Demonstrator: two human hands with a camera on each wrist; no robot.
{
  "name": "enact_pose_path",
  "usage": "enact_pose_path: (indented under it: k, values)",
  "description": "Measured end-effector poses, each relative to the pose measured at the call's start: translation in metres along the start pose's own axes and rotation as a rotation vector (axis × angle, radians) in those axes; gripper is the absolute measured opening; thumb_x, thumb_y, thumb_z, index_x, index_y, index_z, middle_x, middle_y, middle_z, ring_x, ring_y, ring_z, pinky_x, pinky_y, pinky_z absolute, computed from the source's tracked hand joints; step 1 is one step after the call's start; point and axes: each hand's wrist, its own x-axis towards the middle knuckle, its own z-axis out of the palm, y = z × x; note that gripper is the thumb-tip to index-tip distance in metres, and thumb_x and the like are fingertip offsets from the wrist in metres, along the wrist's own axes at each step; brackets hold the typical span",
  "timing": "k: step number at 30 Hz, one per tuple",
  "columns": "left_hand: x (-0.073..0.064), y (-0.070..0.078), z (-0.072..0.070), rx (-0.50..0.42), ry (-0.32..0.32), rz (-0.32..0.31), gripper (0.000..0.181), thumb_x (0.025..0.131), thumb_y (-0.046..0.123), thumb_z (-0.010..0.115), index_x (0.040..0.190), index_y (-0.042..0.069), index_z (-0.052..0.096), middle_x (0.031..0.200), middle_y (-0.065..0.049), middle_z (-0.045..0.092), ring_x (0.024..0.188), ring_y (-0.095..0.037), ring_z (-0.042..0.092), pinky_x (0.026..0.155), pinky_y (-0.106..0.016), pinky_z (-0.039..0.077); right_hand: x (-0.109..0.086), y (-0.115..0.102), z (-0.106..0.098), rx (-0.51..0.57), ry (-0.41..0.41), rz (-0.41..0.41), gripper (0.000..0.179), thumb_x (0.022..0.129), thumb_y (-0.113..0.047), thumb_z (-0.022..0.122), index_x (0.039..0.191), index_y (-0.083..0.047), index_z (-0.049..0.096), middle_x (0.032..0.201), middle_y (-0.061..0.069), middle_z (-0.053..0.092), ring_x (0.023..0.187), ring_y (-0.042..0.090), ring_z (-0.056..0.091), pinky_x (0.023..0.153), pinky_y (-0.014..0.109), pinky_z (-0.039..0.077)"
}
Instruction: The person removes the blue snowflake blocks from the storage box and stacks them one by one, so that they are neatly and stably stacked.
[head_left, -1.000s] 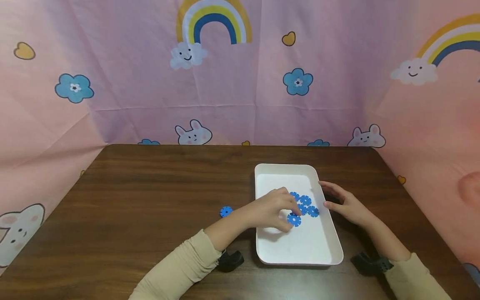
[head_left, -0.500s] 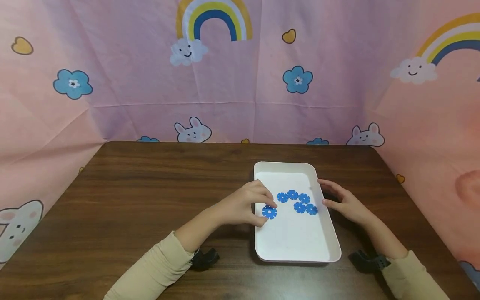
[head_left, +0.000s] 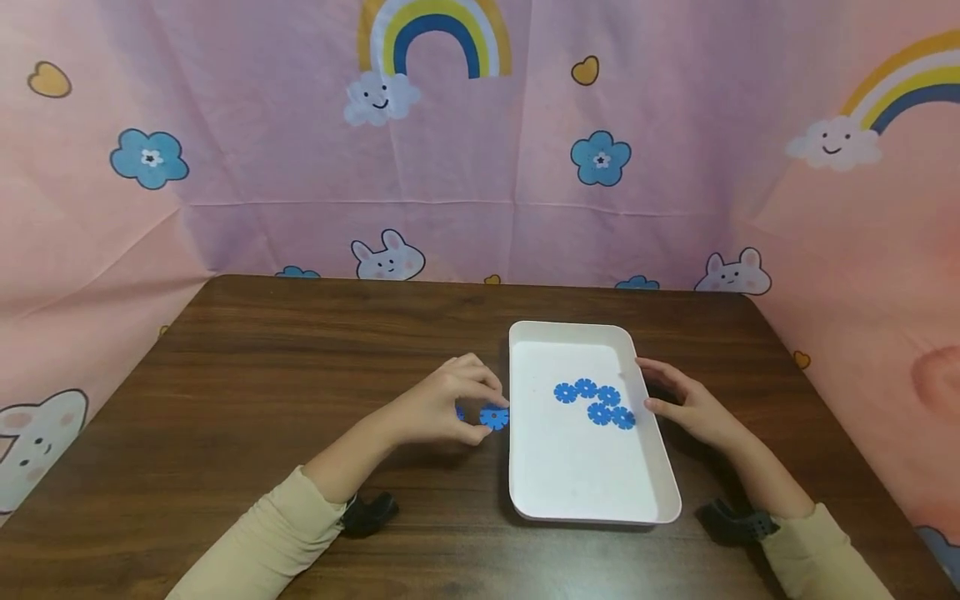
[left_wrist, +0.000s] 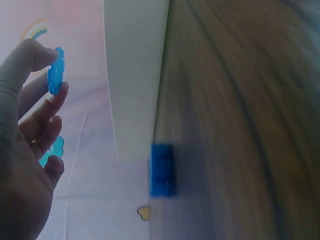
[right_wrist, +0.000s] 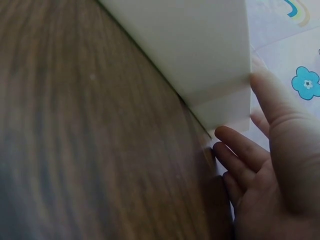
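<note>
My left hand [head_left: 438, 407] pinches a blue notched snowflake disc [head_left: 495, 424] between thumb and fingers, just outside the left wall of the white tray [head_left: 573, 479]. In the left wrist view that held disc [left_wrist: 55, 77] stands edge-on at the fingertips. Below it, a thick blue piece, perhaps a stack of such discs [left_wrist: 162, 172], is on the table; my hand mostly hides it in the head view. Several more blue discs [head_left: 604, 420] lie flat inside the tray. With relaxed fingers, my right hand [head_left: 693, 410] touches the tray's right wall.
The dark wooden table [head_left: 300, 350] stretches left of the tray and in front of it. A patterned cloth [head_left: 465, 175] hangs behind the table and along its sides. Black straps [head_left: 738, 523] circle both wrists.
My left hand has lifted a blue disc out of the tray and carried it left past the wall. The right hand has stayed at the tray's right side.
</note>
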Motion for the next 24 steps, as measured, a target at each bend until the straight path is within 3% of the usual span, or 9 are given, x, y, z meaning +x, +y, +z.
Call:
enact_pose_path:
  k: [9,16,24]
  values:
    - [-0.021,-0.016,-0.012,-0.027,0.028,-0.034,0.028,0.071,0.011,0.082,0.098,0.011,0.076,0.102,0.01,0.06,0.099,-0.012,0.046,0.078,-0.032,0.045,-0.003,0.001,-0.001,-0.015,0.01,0.015,0.061,0.091,-0.01,0.064,0.145,-0.005,0.036,0.142,0.023,0.04,0.126,0.045,0.04,0.094,0.063,0.034]
    - [-0.029,-0.025,-0.013,-0.038,0.025,-0.052,0.028,0.072,0.006,0.081,0.099,0.01,0.076,0.102,0.009,0.06,0.098,-0.013,0.046,0.079,-0.031,0.045,-0.001,0.0,-0.001,-0.027,0.016,0.024,0.061,0.091,-0.013,0.064,0.145,-0.006,0.036,0.143,0.023,0.04,0.127,0.047,0.039,0.093,0.064,0.034]
    - [-0.035,-0.034,-0.013,-0.049,-0.012,-0.143,0.027,0.074,0.01,0.081,0.101,0.011,0.076,0.103,0.01,0.059,0.098,-0.013,0.046,0.081,-0.033,0.045,0.0,0.002,-0.002,-0.009,0.005,0.026,0.061,0.091,-0.013,0.064,0.145,-0.007,0.035,0.144,0.022,0.039,0.128,0.045,0.038,0.094,0.063,0.034]
